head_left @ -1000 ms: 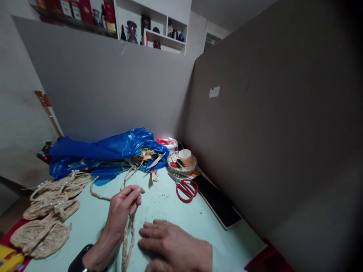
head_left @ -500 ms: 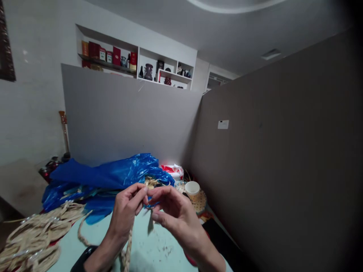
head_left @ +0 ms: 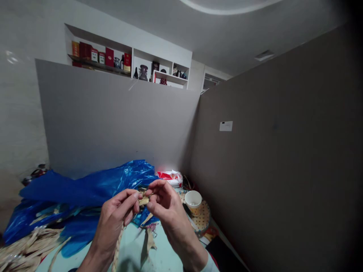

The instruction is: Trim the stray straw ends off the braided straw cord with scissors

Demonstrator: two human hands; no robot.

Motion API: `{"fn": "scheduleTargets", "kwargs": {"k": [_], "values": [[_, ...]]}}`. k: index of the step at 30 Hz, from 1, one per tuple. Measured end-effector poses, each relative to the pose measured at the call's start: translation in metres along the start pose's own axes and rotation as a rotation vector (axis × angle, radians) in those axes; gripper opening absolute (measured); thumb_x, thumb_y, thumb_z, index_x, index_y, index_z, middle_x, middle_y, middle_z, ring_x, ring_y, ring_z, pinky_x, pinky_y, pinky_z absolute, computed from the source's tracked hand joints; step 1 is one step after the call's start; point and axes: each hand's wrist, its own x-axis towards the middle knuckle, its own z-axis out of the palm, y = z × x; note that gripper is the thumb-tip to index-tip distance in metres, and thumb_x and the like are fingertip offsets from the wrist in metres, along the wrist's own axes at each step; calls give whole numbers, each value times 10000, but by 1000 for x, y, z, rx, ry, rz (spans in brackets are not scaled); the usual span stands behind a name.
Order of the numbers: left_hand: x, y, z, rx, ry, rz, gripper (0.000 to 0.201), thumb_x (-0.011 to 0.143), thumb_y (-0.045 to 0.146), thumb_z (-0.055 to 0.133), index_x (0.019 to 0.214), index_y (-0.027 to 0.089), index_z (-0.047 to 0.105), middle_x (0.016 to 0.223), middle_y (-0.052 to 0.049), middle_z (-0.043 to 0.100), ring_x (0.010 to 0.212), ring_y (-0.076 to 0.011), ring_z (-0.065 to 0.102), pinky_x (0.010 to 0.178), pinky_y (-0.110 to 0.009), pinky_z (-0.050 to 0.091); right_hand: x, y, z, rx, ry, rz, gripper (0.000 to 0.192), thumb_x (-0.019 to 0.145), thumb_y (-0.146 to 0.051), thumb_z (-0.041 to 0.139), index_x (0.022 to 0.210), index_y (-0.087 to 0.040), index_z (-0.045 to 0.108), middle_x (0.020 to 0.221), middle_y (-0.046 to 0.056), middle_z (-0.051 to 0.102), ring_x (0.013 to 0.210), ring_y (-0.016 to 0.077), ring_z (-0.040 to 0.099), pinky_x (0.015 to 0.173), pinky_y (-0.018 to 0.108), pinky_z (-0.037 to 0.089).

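Note:
My left hand is closed, thumb and fingers pinched around the upper end of a pale braided plant-fibre cord. The cord hangs below it toward the table. Close beside it, my right hand has curled fingers with the thumb near the fingertips; what it pinches there is too small to make out. Pale dry husk strips show between the two hands, partly hidden by the fingers. Below them, a dry husk piece appears over the table.
A blue plastic sheet covers the table's back left. Bundles of dry fibre lie at front left. On the right, a white cup stands on a round woven mat. Behind is a red-and-white packet; grey partitions surround the table.
The view has shifted a little, so the sheet and fibre bundles sit further left and lower. My right thumb has come closer to its fingertips. My left hand keeps its pinch.

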Motion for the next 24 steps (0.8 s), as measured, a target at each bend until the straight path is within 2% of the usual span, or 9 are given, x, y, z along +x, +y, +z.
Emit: {"fn": "scheduleTargets", "kwargs": {"k": [4, 7, 11, 15, 21, 24], "values": [[-2, 3, 1, -25, 5, -31, 325, 729, 464, 807, 671, 160, 708, 524, 53, 585, 432, -42, 335, 451, -150, 282, 1, 1, -4, 52, -38, 26, 435, 711, -223, 885, 1068, -170, 641, 987, 17, 662, 764, 87, 542, 723, 218, 431], [-6, 8, 3, -59, 2, -49, 307, 729, 451, 812, 672, 167, 710, 522, 56, 581, 429, -38, 319, 438, -136, 270, 0, -3, -3, 85, -39, 34, 391, 739, -215, 860, 1064, -170, 646, 960, 18, 670, 829, 110, 589, 785, 240, 441], [-11, 14, 5, -84, -13, -66, 281, 729, 430, 815, 690, 168, 719, 526, 52, 589, 424, -32, 323, 427, -120, 262, -3, -10, 3, 113, -34, 49, 336, 761, -251, 843, 1023, -159, 653, 818, -20, 636, 711, 84, 548, 700, 219, 412], [-15, 15, 5, -94, -41, -63, 314, 731, 433, 815, 628, 164, 690, 509, 48, 570, 432, -35, 310, 438, -116, 286, -5, -15, 6, 139, -39, 62, 329, 758, -253, 840, 1010, -153, 654, 793, -23, 632, 676, 80, 526, 679, 222, 398], [-21, 21, 7, -89, -61, -70, 290, 726, 435, 831, 665, 172, 725, 541, 32, 616, 442, -36, 327, 449, -117, 300, -5, -17, 3, 36, 3, 25, 289, 782, -286, 815, 1001, -160, 675, 786, -24, 613, 680, 90, 517, 671, 225, 406], [-26, 26, 9, -84, -80, -67, 268, 714, 441, 845, 703, 186, 764, 578, 17, 663, 464, -50, 383, 495, -138, 369, -5, -21, 3, -75, 21, -5, 239, 793, -314, 804, 956, -172, 702, 802, -14, 622, 715, 107, 545, 687, 236, 428]]}}
